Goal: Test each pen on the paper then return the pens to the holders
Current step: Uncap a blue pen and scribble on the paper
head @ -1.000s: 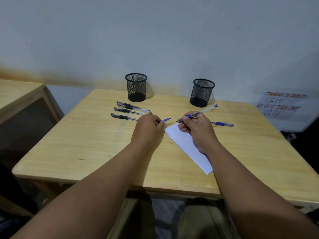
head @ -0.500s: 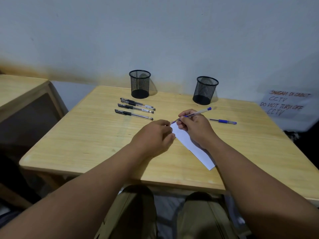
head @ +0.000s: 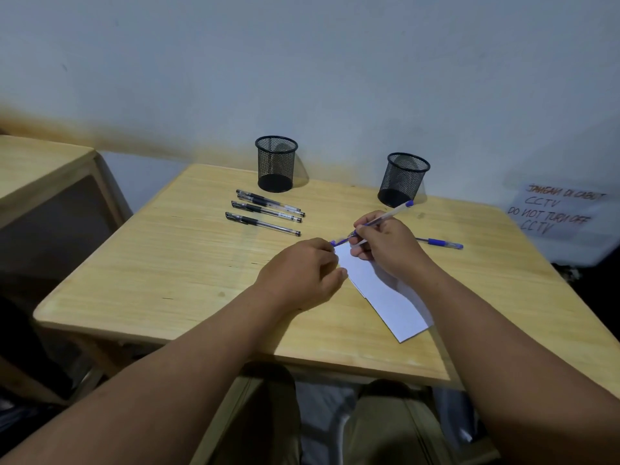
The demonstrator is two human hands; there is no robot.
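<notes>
My right hand (head: 389,246) grips a blue pen (head: 391,213) over the far end of a folded white paper (head: 385,293), with the pen's tail pointing at the right holder. My left hand (head: 302,276) pinches the pen's blue cap (head: 336,243) right against the pen's tip; whether the cap is seated is hidden. Several black pens (head: 265,213) lie side by side left of my hands. A second blue pen (head: 441,243) lies on the table to the right. Two black mesh holders, the left holder (head: 275,162) and the right holder (head: 404,177), stand empty at the back.
The wooden table (head: 167,263) ends near my knees at the front and near the wall at the back. Another wooden table (head: 40,162) stands to the left. A handwritten paper sign (head: 553,209) hangs on the wall at right.
My left hand has brought the blue cap rightwards from open table to the pen's tip. My right hand has kept the pen over the paper's far end.
</notes>
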